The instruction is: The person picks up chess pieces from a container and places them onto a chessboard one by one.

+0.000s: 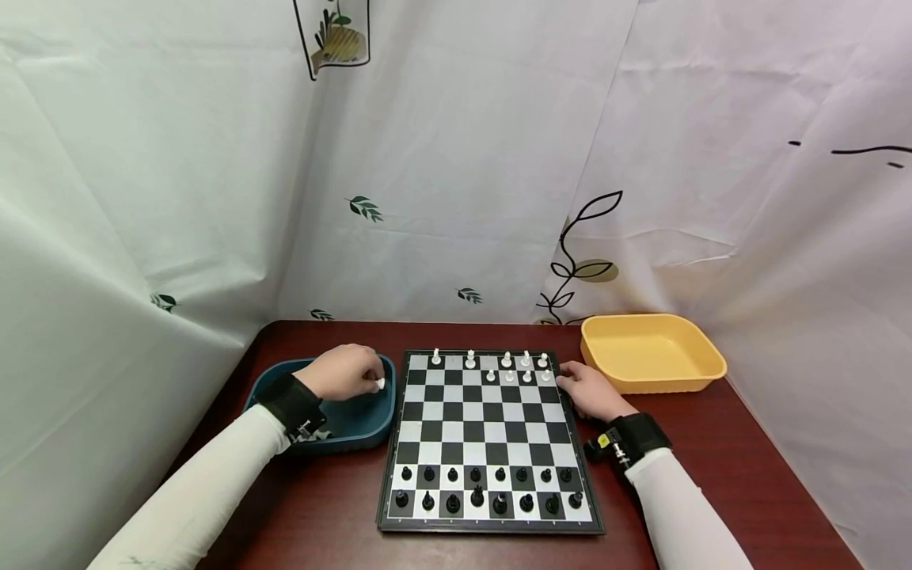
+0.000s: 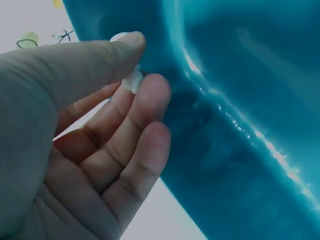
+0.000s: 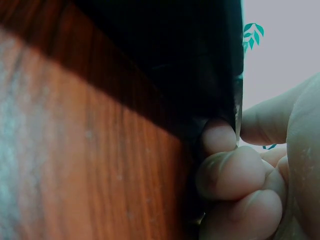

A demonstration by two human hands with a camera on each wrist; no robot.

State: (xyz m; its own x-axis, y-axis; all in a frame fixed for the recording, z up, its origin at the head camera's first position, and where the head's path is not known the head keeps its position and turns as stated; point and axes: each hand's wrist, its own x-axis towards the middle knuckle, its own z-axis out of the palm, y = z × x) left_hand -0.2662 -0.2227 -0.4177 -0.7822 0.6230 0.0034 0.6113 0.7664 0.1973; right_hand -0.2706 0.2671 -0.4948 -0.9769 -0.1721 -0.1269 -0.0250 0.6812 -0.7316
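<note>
over the blue tray (image 1: 363,427), the left hand (image 1: 345,372) pinches a white piece (image 1: 381,384); the right hand (image 1: 587,389) grips the chessboard (image 1: 484,431) edge.

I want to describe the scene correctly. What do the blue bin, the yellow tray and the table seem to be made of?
The blue bin looks like glossy moulded plastic: the left wrist view shows bright highlights along its smooth wall. The yellow tray seems matte plastic, with rounded corners and even colour. The table shows reddish wood grain, perhaps veneer or laminate.
</note>
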